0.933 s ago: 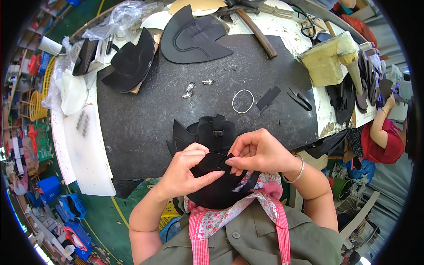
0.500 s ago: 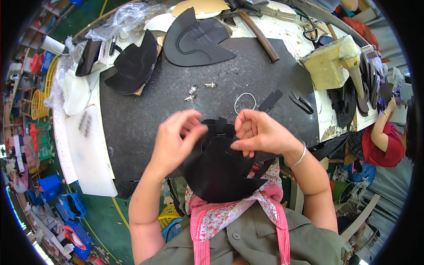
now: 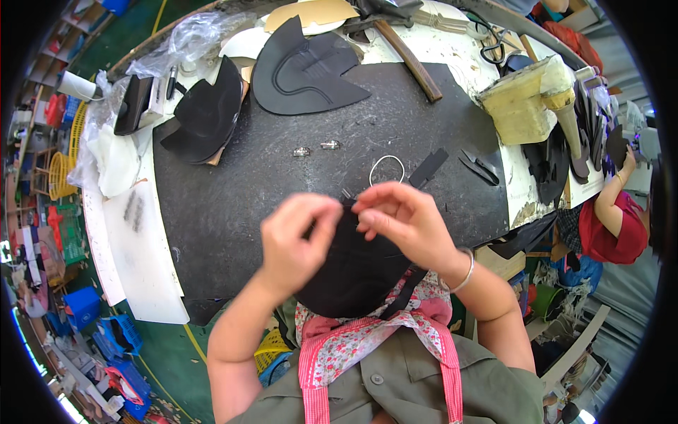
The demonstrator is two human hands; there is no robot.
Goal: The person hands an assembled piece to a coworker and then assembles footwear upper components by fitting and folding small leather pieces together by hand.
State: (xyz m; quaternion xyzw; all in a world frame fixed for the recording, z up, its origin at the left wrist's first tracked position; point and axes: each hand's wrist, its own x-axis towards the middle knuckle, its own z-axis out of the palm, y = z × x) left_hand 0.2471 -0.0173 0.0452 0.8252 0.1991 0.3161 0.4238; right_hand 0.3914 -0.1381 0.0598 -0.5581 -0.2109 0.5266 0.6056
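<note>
A black leather piece with a rounded lower edge (image 3: pixel 349 279) lies over my lap at the table's front edge. My right hand (image 3: pixel 408 222) is closed at its top, thumb and fingers pinching a narrow black strap there. Opposite it, my left hand (image 3: pixel 300 237) is closed, thumb and fingertips drawn together beside a small silver metal clasp (image 3: pixel 346 193). The fingers partly hide this clasp. Farther off on the black work mat (image 3: pixel 233 233) lie two similar metal clasps, one (image 3: pixel 301 151) left of the other (image 3: pixel 330 144).
A white cord ring (image 3: pixel 387 169), a short black strip (image 3: pixel 429 167) and tweezers (image 3: pixel 480 167) lie to the right. Cut black panels (image 3: pixel 307 71), a wooden-handled hammer (image 3: pixel 409 60) and scissors (image 3: pixel 494 44) lie at the back. A yellowed block (image 3: pixel 522 106) stands at right; another person works beyond.
One of three metal clasps has left its place on the mat; a clasp now shows at my fingertips. My hands have come closer together at the leather piece's top.
</note>
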